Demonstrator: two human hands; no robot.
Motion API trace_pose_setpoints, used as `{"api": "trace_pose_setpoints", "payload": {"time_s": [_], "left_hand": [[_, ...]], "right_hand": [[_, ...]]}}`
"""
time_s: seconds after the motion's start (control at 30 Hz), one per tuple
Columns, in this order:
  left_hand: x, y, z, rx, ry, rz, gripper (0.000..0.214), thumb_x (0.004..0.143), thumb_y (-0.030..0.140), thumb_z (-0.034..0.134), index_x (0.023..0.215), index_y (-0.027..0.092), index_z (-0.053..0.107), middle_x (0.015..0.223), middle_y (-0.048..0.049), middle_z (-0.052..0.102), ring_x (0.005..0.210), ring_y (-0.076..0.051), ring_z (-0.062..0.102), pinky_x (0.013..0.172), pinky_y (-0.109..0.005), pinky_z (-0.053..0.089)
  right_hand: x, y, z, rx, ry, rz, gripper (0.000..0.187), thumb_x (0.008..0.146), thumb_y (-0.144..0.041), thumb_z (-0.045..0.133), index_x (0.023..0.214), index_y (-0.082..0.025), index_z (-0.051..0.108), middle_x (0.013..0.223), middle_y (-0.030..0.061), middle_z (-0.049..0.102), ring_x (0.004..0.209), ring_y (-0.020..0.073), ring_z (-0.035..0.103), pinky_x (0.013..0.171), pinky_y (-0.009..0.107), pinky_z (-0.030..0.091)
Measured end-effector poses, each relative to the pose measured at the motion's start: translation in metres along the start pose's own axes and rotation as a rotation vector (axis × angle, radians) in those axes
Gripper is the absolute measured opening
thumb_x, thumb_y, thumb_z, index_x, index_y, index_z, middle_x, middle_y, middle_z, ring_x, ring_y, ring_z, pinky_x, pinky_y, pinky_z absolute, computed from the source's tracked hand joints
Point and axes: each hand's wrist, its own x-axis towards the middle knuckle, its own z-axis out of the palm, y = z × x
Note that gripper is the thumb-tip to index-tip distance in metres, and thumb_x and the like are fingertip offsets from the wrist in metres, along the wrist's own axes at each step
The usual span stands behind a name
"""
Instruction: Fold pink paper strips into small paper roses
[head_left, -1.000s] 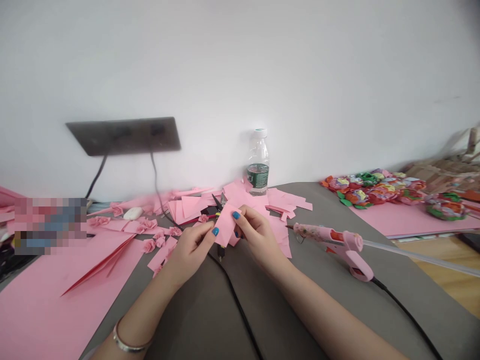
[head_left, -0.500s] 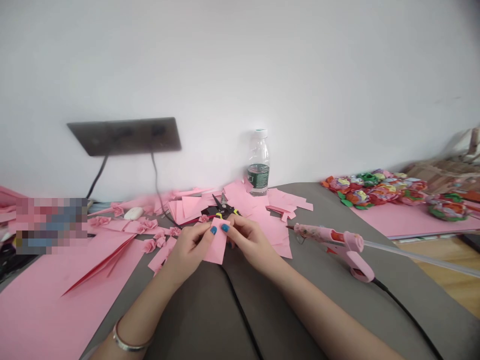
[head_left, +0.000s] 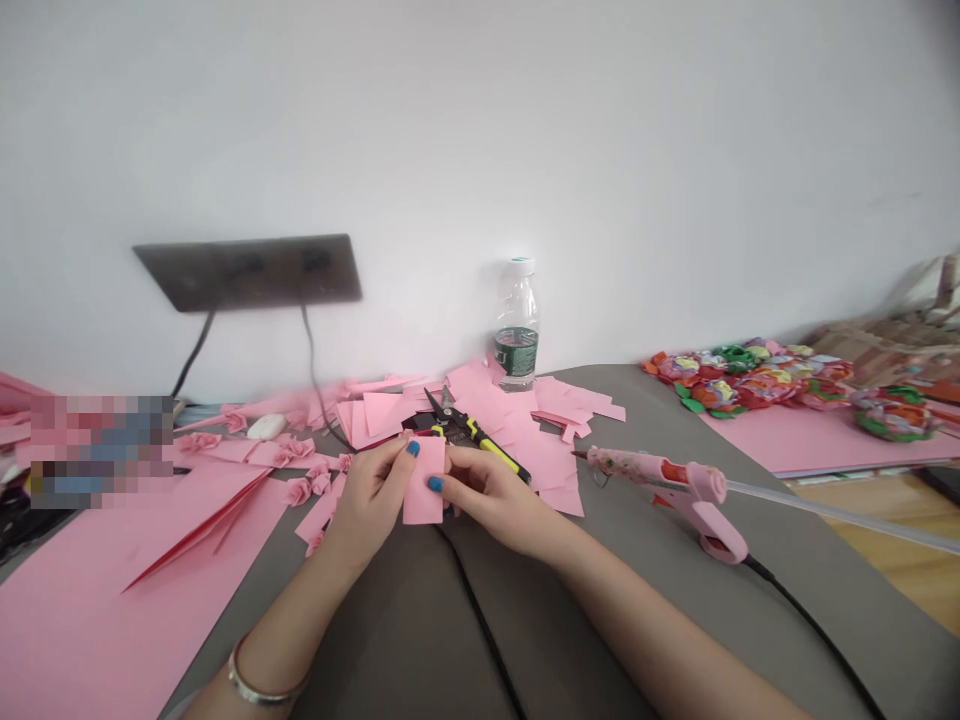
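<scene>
- Hands: left hand (head_left: 373,497) and right hand (head_left: 487,497) both closed to a pinch, fingertips on opposite edges of a small pink paper rectangle (head_left: 424,490). I see it held upright between them, flat, with no roll or fold showing.
- Just past the right hand: black-and-yellow snips (head_left: 487,450) rest on loose pink paper scraps (head_left: 551,462). Those scraps look unused, so that much remains.
- Just left of the left hand: small rolled paper roses (head_left: 298,491), pink, already made.
- Right of the right hand: pink hot glue gun (head_left: 694,490) on its side on the grey table cover (head_left: 405,640), nozzle toward the hands.
- Well beyond the right hand: multicoloured paper flowers (head_left: 750,380) heaped together, apparently finished.
</scene>
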Motion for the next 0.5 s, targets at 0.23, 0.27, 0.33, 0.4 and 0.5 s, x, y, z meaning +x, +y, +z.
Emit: {"api": "trace_pose_setpoints", "payload": {"time_s": [0.23,0.27,0.33,0.4,0.5], "left_hand": [[0.0001,-0.0039,0.0000,-0.070,0.048,-0.048,0.037,0.094,0.038,0.043,0.063,0.021,0.033,0.061,0.0037,0.031,0.058,-0.012,0.030,0.053,-0.026,0.027],[0.0002,-0.0039,0.0002,-0.082,0.047,-0.050,0.037,0.095,0.039,0.042,0.063,0.021,0.034,0.062,0.0038,0.032,0.058,-0.012,0.030,0.053,-0.026,0.027],[0.0006,-0.0029,0.0006,-0.102,0.033,-0.047,0.038,0.097,0.041,0.039,0.065,0.021,0.036,0.063,0.0040,0.034,0.058,-0.012,0.031,0.054,-0.026,0.028],[0.0014,-0.0015,0.0010,-0.111,-0.001,-0.040,0.036,0.097,0.043,0.038,0.069,0.021,0.039,0.064,0.0044,0.036,0.058,-0.012,0.033,0.054,-0.024,0.030],[0.0026,0.0002,0.0026,-0.123,-0.078,-0.058,0.025,0.094,0.042,0.047,0.082,0.020,0.048,0.070,0.0038,0.045,0.061,-0.012,0.042,0.056,-0.022,0.035]], "right_hand": [[0.0020,-0.0019,0.0005,0.056,0.065,0.029,0.024,0.091,-0.035,0.056,0.073,-0.019,0.051,0.070,-0.0027,0.047,0.064,0.0113,0.044,0.061,0.024,0.036],[0.0026,-0.0017,0.0002,0.059,0.088,0.025,0.024,0.090,-0.034,0.056,0.072,-0.019,0.050,0.069,-0.0030,0.047,0.063,0.0112,0.044,0.060,0.024,0.035],[0.0038,-0.0004,-0.0009,0.065,0.149,0.020,0.024,0.089,-0.033,0.056,0.070,-0.019,0.049,0.066,-0.0033,0.047,0.061,0.0114,0.043,0.059,0.024,0.034],[0.0047,0.0018,-0.0020,0.044,0.225,0.018,0.025,0.088,-0.034,0.056,0.069,-0.020,0.048,0.063,-0.0037,0.048,0.058,0.0116,0.043,0.057,0.025,0.033],[0.0049,0.0044,-0.0024,-0.073,0.327,0.009,0.023,0.085,-0.030,0.058,0.067,-0.020,0.047,0.061,-0.0038,0.047,0.057,0.0118,0.042,0.055,0.025,0.032]]}}
